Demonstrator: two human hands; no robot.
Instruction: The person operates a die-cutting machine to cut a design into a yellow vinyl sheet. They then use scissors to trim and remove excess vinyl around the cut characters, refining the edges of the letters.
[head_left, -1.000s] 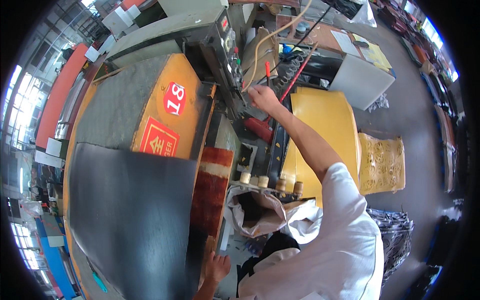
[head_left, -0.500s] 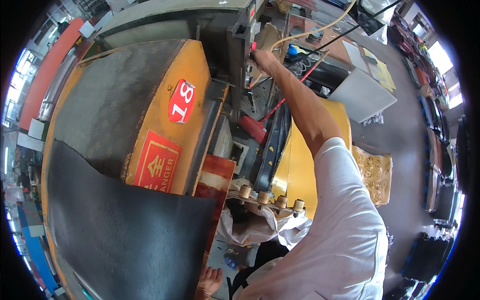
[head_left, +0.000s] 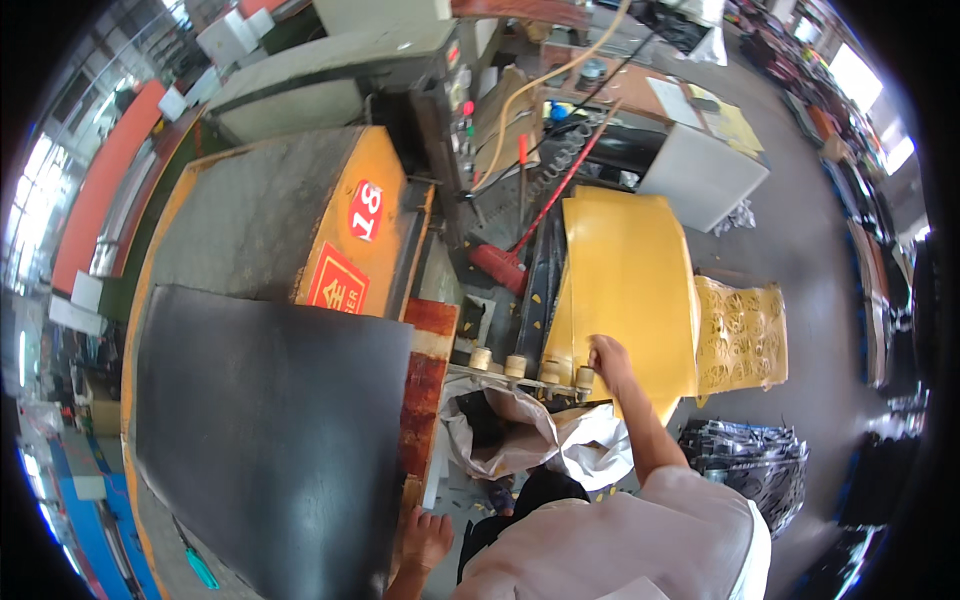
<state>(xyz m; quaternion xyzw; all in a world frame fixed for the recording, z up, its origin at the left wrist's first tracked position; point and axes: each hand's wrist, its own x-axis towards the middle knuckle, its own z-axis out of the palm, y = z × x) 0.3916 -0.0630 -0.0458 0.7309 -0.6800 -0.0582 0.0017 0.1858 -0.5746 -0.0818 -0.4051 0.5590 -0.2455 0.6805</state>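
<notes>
My left hand point(head_left: 426, 541) rests by the near right edge of the machine table, beside a black sheet point(head_left: 275, 430). Its fingers are loosely bent and apart, with nothing visible in them. The sheet lies smooth across the table, next to a rust-red and cream edge board point(head_left: 428, 385). My right hand point(head_left: 609, 362) is over a stack of yellow sheets point(head_left: 632, 280), close to a row of wooden knobs point(head_left: 516, 367). The fingers of that hand are curled in, and no object shows in them. Whether it touches the yellow sheets I cannot tell.
An orange machine head point(head_left: 372, 200) stands behind the black sheet, with a control post point(head_left: 465, 120) beside it. White sacks point(head_left: 500, 440) hang below the knobs. A red broom point(head_left: 497, 267), a cut-out yellow sheet point(head_left: 742, 335) and a black bundle point(head_left: 750, 460) are to the right.
My right hand has left the buttons on the control post and come back toward me, over the yellow sheets. My left hand stays by the table edge. The head view has shifted.
</notes>
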